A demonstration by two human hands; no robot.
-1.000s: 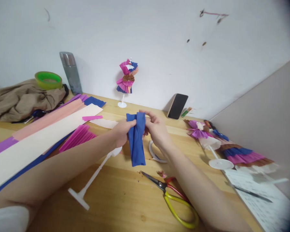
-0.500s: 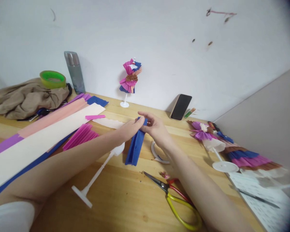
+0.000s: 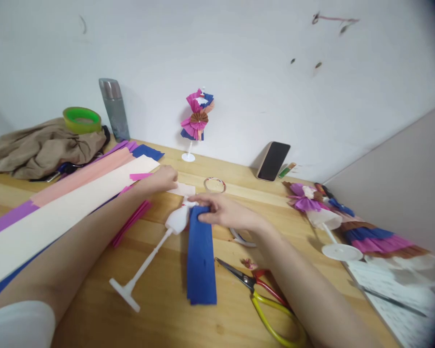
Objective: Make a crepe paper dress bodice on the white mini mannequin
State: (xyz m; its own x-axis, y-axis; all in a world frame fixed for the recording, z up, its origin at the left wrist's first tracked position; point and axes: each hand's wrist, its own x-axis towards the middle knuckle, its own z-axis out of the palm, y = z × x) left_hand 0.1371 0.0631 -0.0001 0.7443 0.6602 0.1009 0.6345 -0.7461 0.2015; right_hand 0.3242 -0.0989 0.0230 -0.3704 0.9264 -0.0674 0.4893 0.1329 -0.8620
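The right-hand grip [image 3: 223, 211] is at the far end of a long, flat, dark-blue crepe-paper strip [image 3: 202, 261]. Its thumb and forefinger stand apart, moderately wide, over that end (firm contact cannot be confirmed). The strip extends from this grip toward the wearer, along the wooden counter [image 3: 159, 324].

The left-hand grip [image 3: 162, 179] is positioned farther left and slightly beyond the right-hand grip. Its fingers are curled narrow beside a cream paper piece [image 3: 185, 189]; whether they hold anything cannot be told.

Immediately left of the strip, below the left-hand grip, a white mannequin figure on a rod and flat base [image 3: 177, 221] lies on its side. Its upper end is close to the right-hand fingertips; its base points to the near left.

Left of and nearer than the left-hand grip is a bundle of magenta pleated paper [image 3: 132, 223], partly covered by the forearm. Beyond that forearm lies a long cream paper strip [image 3: 76, 205].

On the near side of the right-hand grip, scissors with one red and one yellow handle [image 3: 247, 280] lie right of the blue strip, blades pointing toward it. Beyond the same grip are a thin, pale ring [image 3: 224, 183] and, farther right, a black-screened smartphone [image 3: 274, 162] leaning against the wall.
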